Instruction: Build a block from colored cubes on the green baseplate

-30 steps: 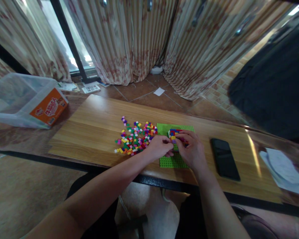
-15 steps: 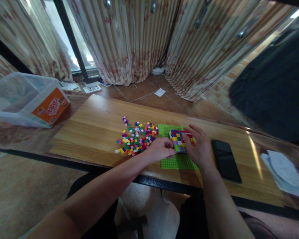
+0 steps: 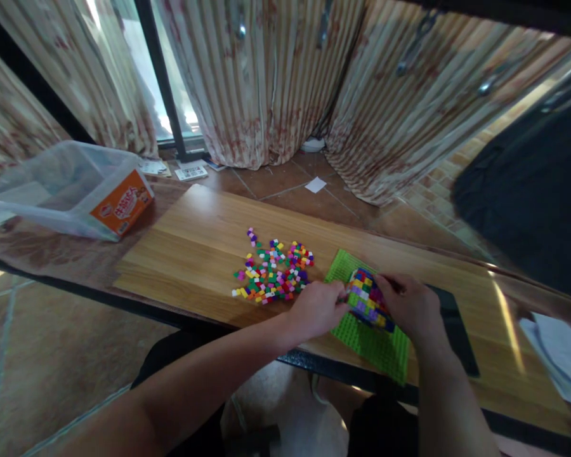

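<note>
A green studded baseplate (image 3: 378, 343) lies turned at an angle on the wooden tabletop (image 3: 195, 247), its near corner over the table's front edge. On it sits a block of small multicoloured bricks (image 3: 367, 299). My left hand (image 3: 318, 309) is closed at the block's left side, fingers pinched against it. My right hand (image 3: 412, 306) grips the block and plate from the right. A heap of loose coloured bricks (image 3: 275, 271) lies just left of the plate.
A black phone (image 3: 454, 330) lies right of my right hand, partly hidden by it. A clear plastic box with an orange label (image 3: 71, 190) stands at the far left. White papers (image 3: 559, 355) lie at the right. Curtains and a dark garment hang behind.
The baseplate has been turned from square to diagonal and pulled toward the front edge. Both hands came nearer with it. The camera has tilted and shifted.
</note>
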### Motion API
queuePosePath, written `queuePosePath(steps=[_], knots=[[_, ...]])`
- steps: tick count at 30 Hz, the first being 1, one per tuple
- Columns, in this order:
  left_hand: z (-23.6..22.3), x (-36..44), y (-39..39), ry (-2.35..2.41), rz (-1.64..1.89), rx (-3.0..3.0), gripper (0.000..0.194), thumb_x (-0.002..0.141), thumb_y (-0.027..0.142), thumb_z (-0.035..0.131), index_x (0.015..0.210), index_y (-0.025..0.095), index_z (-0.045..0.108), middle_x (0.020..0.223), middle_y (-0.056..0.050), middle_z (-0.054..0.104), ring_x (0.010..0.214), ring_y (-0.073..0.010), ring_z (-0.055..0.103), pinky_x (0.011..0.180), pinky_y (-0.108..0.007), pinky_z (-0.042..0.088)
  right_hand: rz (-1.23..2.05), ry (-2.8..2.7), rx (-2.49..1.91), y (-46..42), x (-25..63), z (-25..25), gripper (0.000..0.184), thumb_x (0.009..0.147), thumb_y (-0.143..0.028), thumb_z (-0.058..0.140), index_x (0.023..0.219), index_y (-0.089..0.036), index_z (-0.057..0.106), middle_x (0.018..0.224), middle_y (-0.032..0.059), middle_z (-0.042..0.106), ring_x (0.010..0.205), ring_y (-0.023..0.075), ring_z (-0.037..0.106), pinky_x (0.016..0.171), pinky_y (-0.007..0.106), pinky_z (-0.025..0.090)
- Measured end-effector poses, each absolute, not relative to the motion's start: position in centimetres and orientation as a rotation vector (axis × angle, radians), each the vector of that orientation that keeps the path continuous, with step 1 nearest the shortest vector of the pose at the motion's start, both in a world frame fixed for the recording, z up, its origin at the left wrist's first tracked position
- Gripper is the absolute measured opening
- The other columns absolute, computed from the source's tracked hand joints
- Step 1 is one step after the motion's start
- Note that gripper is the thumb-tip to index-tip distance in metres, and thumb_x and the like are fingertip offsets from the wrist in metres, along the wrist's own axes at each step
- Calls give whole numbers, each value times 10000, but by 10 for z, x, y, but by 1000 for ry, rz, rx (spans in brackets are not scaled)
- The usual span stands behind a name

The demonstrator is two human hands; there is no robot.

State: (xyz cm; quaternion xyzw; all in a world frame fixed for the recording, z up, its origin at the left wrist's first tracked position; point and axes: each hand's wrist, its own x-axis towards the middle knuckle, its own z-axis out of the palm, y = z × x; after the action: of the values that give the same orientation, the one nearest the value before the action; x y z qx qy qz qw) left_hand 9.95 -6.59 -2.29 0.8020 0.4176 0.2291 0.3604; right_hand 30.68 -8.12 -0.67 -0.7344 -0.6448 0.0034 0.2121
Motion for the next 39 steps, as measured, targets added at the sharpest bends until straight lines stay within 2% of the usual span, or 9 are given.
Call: queuePosePath(steps=[4, 8, 12, 16, 23, 30, 34, 39], knots=[[-25, 101, -69, 1159, 534, 2178, 180, 862, 308, 522, 909, 182, 641, 704, -66, 665, 689, -228, 656, 626, -302, 488, 103, -1711, -2208, -89, 321, -5, 407, 800, -567, 513, 829, -230, 740, 730, 66, 716, 656, 239, 657, 603, 352, 474], [-25, 103, -70, 1107, 571, 2140, 203, 848, 239, 491, 972, 177, 640, 739, -68, 684, 700, -219, 666, 629, -296, 506, 171, -1699, -2255, -90, 327, -5, 428, 772, -603, 523, 823, -238, 740, 739, 64, 722, 667, 255, 666, 605, 363, 483], [-25, 101, -70, 989, 633, 2048, 268, 803, 204, 516, 1044, 155, 622, 825, -67, 711, 749, -201, 675, 658, -277, 519, 103, -1739, -2242, -91, 322, -6, 446, 805, -589, 468, 843, -232, 733, 786, 80, 724, 655, 250, 656, 610, 368, 482], [-21, 98, -63, 959, 646, 2017, 261, 769, 211, 549, 1005, 136, 630, 877, -81, 705, 790, -200, 665, 701, -291, 527, 82, -1745, -2236, -91, 319, -6, 440, 802, -573, 453, 840, -232, 728, 814, 90, 722, 677, 261, 658, 642, 386, 490], [-21, 97, -49, 930, 669, 2092, 355, 734, 219, 595, 1076, 123, 610, 1005, -103, 666, 901, -221, 628, 813, -346, 521, 182, -1681, -2348, -93, 324, -4, 441, 771, -584, 468, 842, -238, 733, 689, 77, 702, 674, 281, 662, 633, 386, 489], [-26, 97, -47, 872, 691, 2112, 418, 734, 229, 607, 1132, 102, 588, 1042, -124, 646, 978, -247, 607, 864, -389, 516, 175, -1683, -2446, -92, 322, -4, 474, 804, -556, 435, 894, -206, 741, 716, 92, 711, 717, 276, 665, 647, 350, 463], [-31, 100, -40, 845, 677, 2128, 434, 749, 126, 552, 1181, 96, 559, 1094, -127, 629, 1012, -224, 602, 899, -367, 508, 199, -1677, -2499, -92, 318, -3, 501, 828, -559, 409, 919, -196, 741, 706, 101, 700, 742, 281, 655, 652, 340, 443], [-38, 106, -34, 901, 676, 2208, 405, 770, 21, 448, 1153, 99, 554, 1125, -120, 608, 1063, -205, 585, 937, -336, 496, 216, -1631, -2597, -94, 307, -2, 519, 857, -549, 370, 922, -192, 741, 662, 110, 673, 753, 293, 637, 642, 338, 416]])
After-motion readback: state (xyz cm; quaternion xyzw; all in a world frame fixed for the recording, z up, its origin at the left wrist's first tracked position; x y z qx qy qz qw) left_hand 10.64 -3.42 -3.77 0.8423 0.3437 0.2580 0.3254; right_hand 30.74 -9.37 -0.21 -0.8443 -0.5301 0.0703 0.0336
